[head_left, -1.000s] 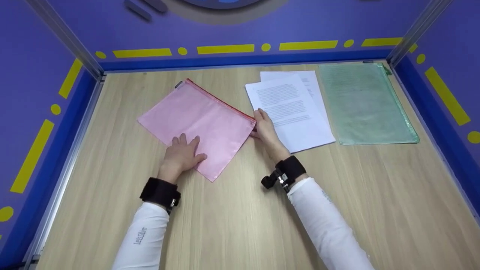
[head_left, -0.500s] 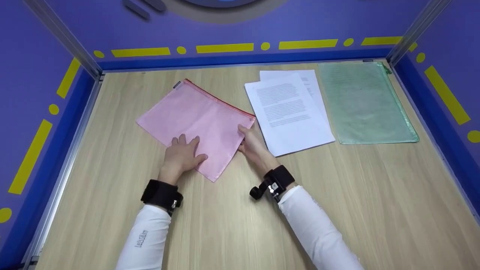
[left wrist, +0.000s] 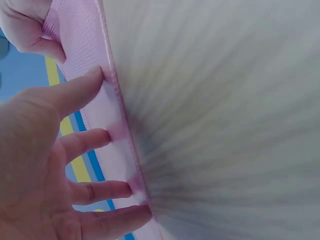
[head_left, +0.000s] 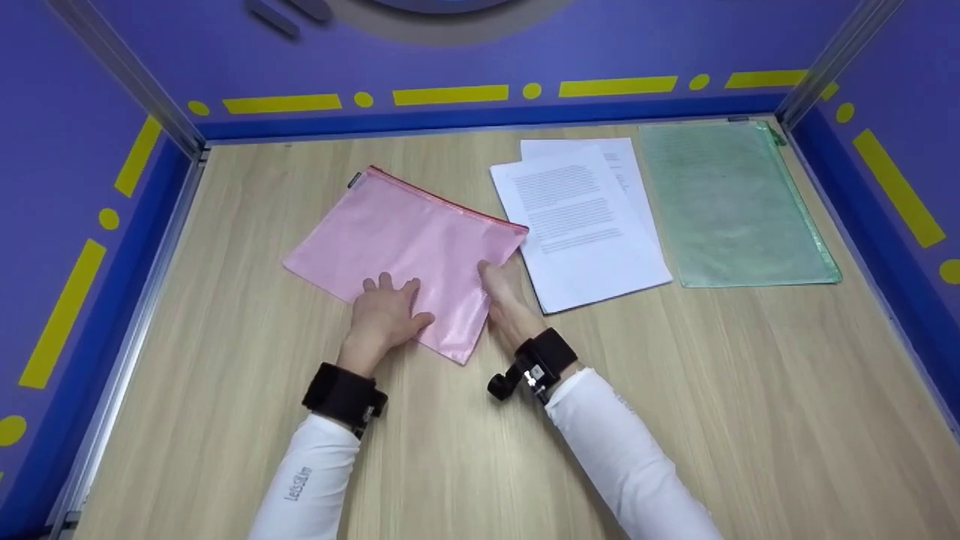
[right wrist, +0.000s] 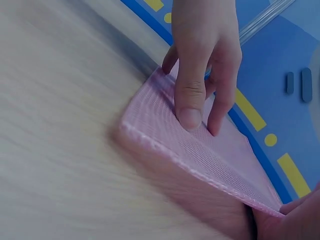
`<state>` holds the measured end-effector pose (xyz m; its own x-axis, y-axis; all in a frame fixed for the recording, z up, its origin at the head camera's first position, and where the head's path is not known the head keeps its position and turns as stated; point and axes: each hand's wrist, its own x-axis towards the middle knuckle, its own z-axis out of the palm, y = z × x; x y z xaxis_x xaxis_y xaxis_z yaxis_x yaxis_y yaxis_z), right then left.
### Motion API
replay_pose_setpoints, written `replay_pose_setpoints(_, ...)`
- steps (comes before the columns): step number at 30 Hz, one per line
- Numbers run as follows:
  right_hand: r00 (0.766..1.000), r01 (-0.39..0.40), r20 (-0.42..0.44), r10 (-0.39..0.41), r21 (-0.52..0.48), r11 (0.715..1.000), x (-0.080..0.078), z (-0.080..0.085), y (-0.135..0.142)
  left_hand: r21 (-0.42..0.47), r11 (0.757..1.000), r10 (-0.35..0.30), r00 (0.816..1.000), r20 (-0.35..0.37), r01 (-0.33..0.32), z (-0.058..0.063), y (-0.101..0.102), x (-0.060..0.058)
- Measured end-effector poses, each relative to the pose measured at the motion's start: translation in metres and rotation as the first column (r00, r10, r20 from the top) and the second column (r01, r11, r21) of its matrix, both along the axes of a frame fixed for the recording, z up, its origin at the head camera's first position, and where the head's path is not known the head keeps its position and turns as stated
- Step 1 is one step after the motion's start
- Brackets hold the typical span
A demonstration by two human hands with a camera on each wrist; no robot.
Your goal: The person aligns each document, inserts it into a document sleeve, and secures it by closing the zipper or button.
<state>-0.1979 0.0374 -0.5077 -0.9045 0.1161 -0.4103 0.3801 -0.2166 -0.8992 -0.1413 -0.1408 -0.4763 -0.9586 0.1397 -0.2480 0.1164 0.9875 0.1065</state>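
Observation:
A pink mesh zipper pouch (head_left: 420,240) with a red zipper lies at a slant on the table in the head view. My left hand (head_left: 386,319) rests on its lower edge with fingers spread; the left wrist view shows those fingertips (left wrist: 95,75) along the pouch's rim. At the right edge, my right hand (head_left: 510,300) pinches the pouch, thumb on top and the other fingers hidden beneath. That side is raised off the table, as the lifted pouch edge (right wrist: 200,172) shows in the right wrist view.
Printed paper sheets (head_left: 585,232) lie in a stack just right of the pouch, one sheet askew underneath. A green mesh zipper pouch (head_left: 742,210) lies flat at the far right. Blue-purple panels (head_left: 450,67) enclose the wooden table (head_left: 450,450) at the back and sides.
My right hand has come down from the pouch's zipper corner beside the papers to the middle of its right edge. The pouch and my left hand have shifted slightly right.

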Motion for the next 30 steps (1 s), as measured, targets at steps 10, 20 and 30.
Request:
replay_pose_setpoints(10,0.994,-0.033,0.108,0.025,0.073,0.997,-0.006,0.001,0.018,0.008,0.999,-0.044,0.993,-0.108,0.045,-0.005,0.002,0.002)
replay_pose_setpoints(20,0.996,-0.069,0.065,0.061,0.127,0.990,-0.008,0.004,0.031,0.217,0.976,0.029,0.966,-0.256,0.028,-0.016,-0.013,0.008)
replay_pose_setpoints(30,0.986,-0.167,0.032,0.164,0.101,0.981,-0.013,0.011,0.070,0.331,0.944,0.067,0.980,-0.188,-0.001,-0.006,-0.030,-0.004)
